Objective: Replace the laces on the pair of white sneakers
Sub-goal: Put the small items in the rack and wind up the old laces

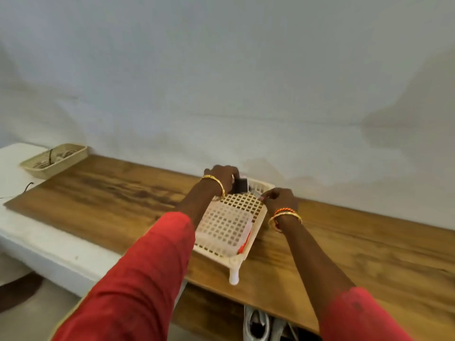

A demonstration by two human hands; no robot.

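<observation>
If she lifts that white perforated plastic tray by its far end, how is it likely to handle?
The white tray looks like thin, rigid grid plastic, so it is probably light and will likely hold its shape. It stands on short legs, one visible at the near corner, so it may rock or tip if pushed. The red item along its edge could slide. Left hand grips something dark; right hand pinches the rim.

Plastic rack blocks board centre; open wood left toward wicker basket, right too.

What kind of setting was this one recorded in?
Probably a plain room at home or a staged recording corner: a wooden board laid on a white bench against a white draped backdrop, with a woven basket and a white lattice tray.
</observation>
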